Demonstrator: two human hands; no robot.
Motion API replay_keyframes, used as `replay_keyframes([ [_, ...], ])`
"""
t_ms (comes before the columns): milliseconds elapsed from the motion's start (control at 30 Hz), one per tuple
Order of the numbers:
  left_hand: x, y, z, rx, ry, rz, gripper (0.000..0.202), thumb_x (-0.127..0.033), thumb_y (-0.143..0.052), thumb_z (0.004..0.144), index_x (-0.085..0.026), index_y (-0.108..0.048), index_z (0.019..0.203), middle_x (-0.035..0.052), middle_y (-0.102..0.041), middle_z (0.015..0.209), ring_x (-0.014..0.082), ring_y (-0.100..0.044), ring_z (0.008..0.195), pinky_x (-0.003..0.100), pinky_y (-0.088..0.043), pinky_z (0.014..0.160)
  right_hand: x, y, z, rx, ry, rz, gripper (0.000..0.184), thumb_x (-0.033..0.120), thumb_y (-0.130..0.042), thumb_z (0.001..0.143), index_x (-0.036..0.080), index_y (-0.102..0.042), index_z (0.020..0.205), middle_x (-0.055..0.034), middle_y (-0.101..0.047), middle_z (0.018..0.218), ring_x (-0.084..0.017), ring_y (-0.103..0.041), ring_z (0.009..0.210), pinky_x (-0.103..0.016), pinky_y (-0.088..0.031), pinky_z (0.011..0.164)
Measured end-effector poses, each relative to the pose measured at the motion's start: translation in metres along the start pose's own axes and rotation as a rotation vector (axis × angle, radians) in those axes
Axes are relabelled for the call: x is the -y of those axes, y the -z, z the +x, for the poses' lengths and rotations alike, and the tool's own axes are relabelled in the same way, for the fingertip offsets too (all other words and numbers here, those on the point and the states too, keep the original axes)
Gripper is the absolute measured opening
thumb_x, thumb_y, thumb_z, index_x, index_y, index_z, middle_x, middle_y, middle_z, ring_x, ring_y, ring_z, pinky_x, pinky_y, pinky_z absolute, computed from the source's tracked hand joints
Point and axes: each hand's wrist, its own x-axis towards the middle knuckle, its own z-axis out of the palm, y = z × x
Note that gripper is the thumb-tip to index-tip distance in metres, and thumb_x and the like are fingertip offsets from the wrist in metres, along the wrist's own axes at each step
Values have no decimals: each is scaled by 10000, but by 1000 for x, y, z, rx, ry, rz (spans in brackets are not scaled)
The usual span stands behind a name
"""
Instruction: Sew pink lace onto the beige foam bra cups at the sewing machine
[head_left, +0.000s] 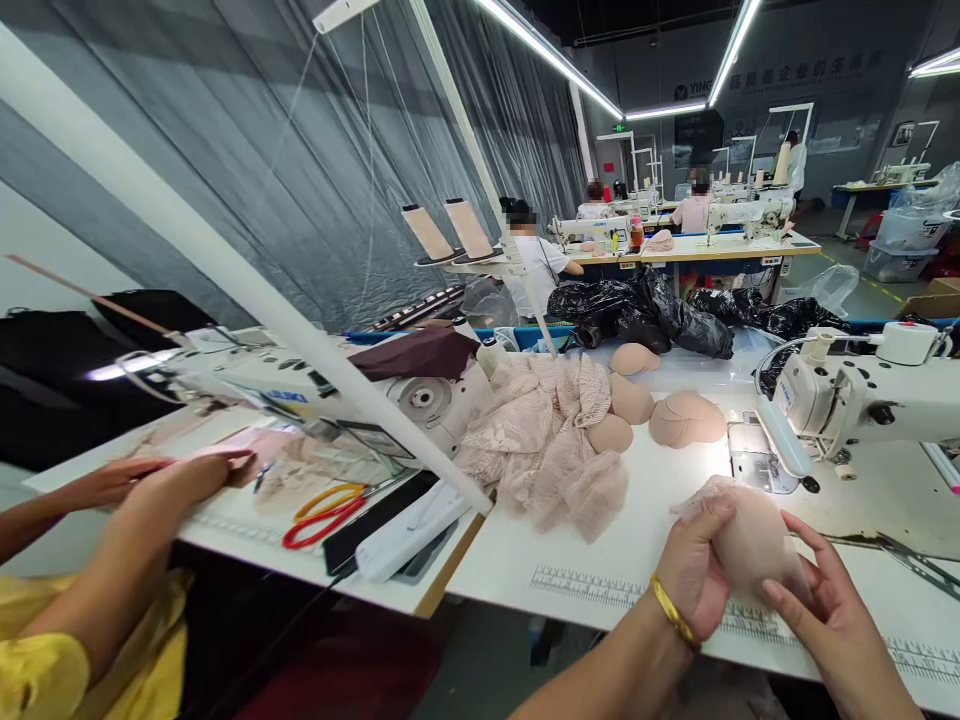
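My left hand [694,575], with a gold bangle at the wrist, grips the left side of a beige foam bra cup [754,545] with lace fabric on it. My right hand [821,600] cradles the cup from the right and below, fingers curled around it. Both hands hold it just above the white table's [585,550] front edge, in front of the white sewing machine [847,400]. Several loose beige cups [686,420] lie behind on the table, beside a heap of pink lace fabric [547,445].
A co-worker in a yellow sleeve [112,560] works at the neighbouring machine [300,390] on the left, with red and yellow scissors [326,510] near them. Black plastic bags [652,310] lie behind. Scissors [915,560] rest at the right. More workers sit at far tables.
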Motion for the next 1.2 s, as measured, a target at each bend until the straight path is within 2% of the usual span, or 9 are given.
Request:
replay_keyframes([
  [100,-13,1,1,35,-13,38,504,-426,-971,628,-153,-771,1002,97,-758,1023,242,-686,967,355,-542,910,0,8,-6,51,54,-93,769,550,-736,914,296,-418,1566,4,-694,819,-204,-698,806,-344,-575,819],
  [167,-26,4,-2,179,-52,164,494,-472,-920,709,-176,-760,1071,91,-754,1062,246,-688,1006,365,-532,947,3,20,-5,72,132,-211,653,498,-664,979,325,-412,1555,10,-682,829,-187,-693,786,-323,-575,795],
  [233,-40,8,-5,487,-67,434,472,-495,-874,758,-194,-753,1101,81,-751,1058,249,-694,988,380,-530,947,9,36,3,158,341,-463,545,421,-597,1022,338,-421,1531,-15,-705,904,-195,-706,816,-315,-585,775],
  [333,-59,8,-2,1175,-122,1092,222,-376,-804,811,-208,-758,948,67,-751,1000,258,-696,947,410,-515,950,25,59,32,360,683,-837,339,319,-542,1034,336,-569,1372,-48,-736,996,-219,-701,859,-324,-580,750],
  [400,-65,2,9,1429,-298,1574,41,-230,-726,844,-212,-745,875,71,-751,1085,292,-670,1091,489,-436,1063,36,68,58,442,758,-953,195,273,-520,1045,321,-669,1161,-28,-739,964,-206,-680,850,-316,-555,760],
  [467,-66,-7,27,1420,-467,1935,106,-129,-695,842,-212,-747,882,70,-729,1227,328,-592,1273,586,-304,1156,43,71,84,504,832,-1048,211,254,-494,1059,286,-695,1005,-29,-737,941,-203,-650,850,-324,-523,772],
  [567,-65,-18,57,1383,-466,2160,154,-96,-741,831,-231,-760,904,48,-710,1308,305,-583,1303,573,-301,1144,46,70,111,518,934,-1194,297,171,-451,1057,251,-696,910,-45,-729,922,-198,-620,861,-293,-468,697],
  [800,-58,-15,73,1224,-433,2158,157,-140,-732,862,-261,-784,947,28,-706,1292,287,-626,1199,522,-362,1052,44,77,111,465,928,-1175,343,80,-463,1018,282,-737,1066,-44,-764,1009,-199,-654,1025,-260,-497,734],
  [1200,-34,-21,61,957,-355,2146,221,-135,-705,842,-277,-787,990,7,-633,1421,307,-616,1200,665,-343,1105,39,87,116,333,788,-1276,396,144,-416,1005,317,-745,1141,-21,-779,1153,-212,-701,927,-325,-568,755],
])
